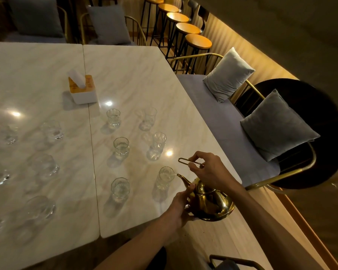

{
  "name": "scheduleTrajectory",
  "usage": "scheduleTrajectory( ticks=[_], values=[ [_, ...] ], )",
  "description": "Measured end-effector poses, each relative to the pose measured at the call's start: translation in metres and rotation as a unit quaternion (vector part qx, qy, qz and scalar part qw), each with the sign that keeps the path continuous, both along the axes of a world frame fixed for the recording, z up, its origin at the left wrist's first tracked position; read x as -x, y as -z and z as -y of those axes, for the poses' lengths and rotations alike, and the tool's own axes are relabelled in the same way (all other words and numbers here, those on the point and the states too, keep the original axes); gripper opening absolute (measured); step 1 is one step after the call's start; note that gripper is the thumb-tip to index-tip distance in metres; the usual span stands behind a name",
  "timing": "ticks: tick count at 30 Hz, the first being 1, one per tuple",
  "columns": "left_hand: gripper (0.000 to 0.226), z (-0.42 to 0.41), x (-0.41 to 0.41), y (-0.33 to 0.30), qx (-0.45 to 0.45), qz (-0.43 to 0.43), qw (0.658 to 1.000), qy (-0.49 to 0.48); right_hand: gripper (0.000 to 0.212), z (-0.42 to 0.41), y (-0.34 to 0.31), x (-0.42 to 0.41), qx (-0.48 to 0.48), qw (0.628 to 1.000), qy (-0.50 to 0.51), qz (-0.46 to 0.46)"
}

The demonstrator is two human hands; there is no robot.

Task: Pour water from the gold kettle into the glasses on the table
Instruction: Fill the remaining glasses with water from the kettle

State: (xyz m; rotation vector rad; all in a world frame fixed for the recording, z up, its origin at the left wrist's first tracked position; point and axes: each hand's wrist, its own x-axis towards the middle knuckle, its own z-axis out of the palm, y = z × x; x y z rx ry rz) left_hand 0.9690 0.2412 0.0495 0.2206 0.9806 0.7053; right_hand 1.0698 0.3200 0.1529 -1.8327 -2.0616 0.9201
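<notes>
Both of my forearms reach in from the bottom edge toward the gold kettle (211, 201), which I hold tilted just above the near right corner of the tabletop (133, 75). My left hand (180, 204) cups the kettle's body from the spout side, thumb lying along the spout's base. My right hand (207, 170) pinches the thin wire handle (189, 162) overhead. A fine stream runs from the spout tip into the nearest glass (165, 177) by the right edge. Five more glasses stand in two rows beyond it; blurred ones sit on the left slab. Near the seam stands a tissue box (83, 89).
</notes>
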Motion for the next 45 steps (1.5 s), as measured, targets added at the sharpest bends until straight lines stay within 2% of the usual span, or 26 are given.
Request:
scheduleTrajectory(
  ticks=[13,15,18,20,25,35,45],
  values=[
    [0.026,-0.004,-0.009,0.010,0.036,-0.031,0.999,-0.012,0.016,0.003,0.015,-0.018,-0.008,0.999,0.006,-0.043],
    [0.036,-0.005,-0.011,0.015,0.034,-0.051,0.998,-0.010,0.013,0.007,0.017,-0.024,-0.008,0.998,0.016,-0.063],
    [0.070,-0.006,-0.014,0.021,0.032,-0.077,0.996,-0.029,0.009,0.013,0.023,-0.034,-0.011,0.995,0.037,-0.096],
    [0.083,-0.007,-0.016,0.026,0.034,-0.082,0.995,-0.048,0.009,0.015,0.026,-0.039,-0.022,0.992,0.045,-0.116],
    [0.065,-0.013,-0.018,0.020,0.019,-0.109,0.991,-0.075,0.010,0.018,0.026,-0.047,-0.056,0.984,0.065,-0.159],
    [0.065,-0.069,-0.001,-0.001,-0.047,-0.173,0.980,-0.082,0.021,-0.012,0.007,-0.045,-0.113,0.966,0.098,-0.209],
    [0.062,-0.133,0.027,-0.004,-0.073,-0.143,0.985,-0.061,0.014,-0.074,-0.001,-0.014,-0.151,0.963,0.088,-0.203]
  ],
)
